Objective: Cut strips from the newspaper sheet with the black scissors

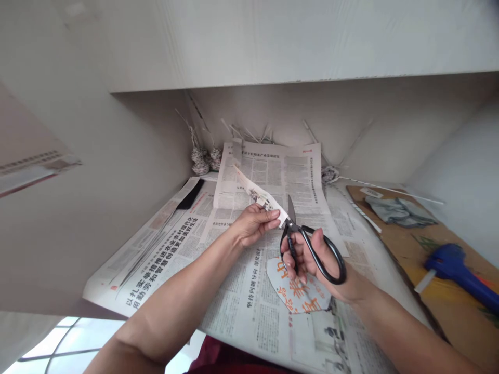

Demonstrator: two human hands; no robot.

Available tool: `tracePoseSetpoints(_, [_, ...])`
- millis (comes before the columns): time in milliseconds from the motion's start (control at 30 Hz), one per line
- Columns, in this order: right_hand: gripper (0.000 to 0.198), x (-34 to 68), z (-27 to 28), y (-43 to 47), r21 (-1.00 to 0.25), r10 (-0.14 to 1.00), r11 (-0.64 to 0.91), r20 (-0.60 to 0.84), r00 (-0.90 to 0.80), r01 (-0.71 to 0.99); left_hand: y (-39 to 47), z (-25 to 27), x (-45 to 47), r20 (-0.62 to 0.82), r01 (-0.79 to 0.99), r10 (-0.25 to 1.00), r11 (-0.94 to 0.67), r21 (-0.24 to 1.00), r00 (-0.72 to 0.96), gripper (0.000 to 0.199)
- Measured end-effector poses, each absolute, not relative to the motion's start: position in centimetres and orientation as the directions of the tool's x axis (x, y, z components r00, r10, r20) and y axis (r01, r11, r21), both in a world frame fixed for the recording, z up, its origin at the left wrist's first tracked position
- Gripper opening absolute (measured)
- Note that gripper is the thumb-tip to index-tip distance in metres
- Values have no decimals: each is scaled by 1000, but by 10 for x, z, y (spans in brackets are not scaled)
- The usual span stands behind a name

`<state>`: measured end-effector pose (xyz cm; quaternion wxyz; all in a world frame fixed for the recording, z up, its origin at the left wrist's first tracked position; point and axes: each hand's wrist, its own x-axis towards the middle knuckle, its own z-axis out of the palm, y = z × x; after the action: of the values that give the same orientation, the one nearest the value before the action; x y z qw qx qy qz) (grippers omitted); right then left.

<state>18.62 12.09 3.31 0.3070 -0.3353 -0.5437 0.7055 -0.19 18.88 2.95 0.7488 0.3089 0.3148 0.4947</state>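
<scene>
Scissors [312, 246] amid newspapers [241, 306], glue gun [458, 272]

Glossy black-coated metal scissors [312, 249] in the right hand [312, 259]; thin matt newsprint strip [257, 195] pinched just left. Matt printed newspaper [234, 301] beneath; rough brown cardboard [409, 244], glossy blue plastic tool [460, 272] farther right.

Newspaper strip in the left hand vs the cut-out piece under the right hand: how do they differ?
The newspaper strip is long and narrow; the cut-out piece is broad with a rounded edge. The strip is held up off the table by the left hand, at the scissors in the right hand; the cut-out piece lies flat on the spread newspaper. The piece bears big orange characters; the strip's print is small. Both are newsprint.
</scene>
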Motion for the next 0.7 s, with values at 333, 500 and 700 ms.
tracePoseSetpoints(333, [84,187,32,114,-971,822,-227,-149,-549,-77,188,32,-4,-155,-538,935,313,782,319,24])
tracePoseSetpoints(500, [68,183,35,112,-962,853,-273,-231,-468,-24,190,31,-7,-146,-542,937,306,783,318,27])
tracePoseSetpoints(700, [64,178,42,113,-957,872,-290,-275,-405,26,192,28,-9,-159,-560,937,316,766,311,29])
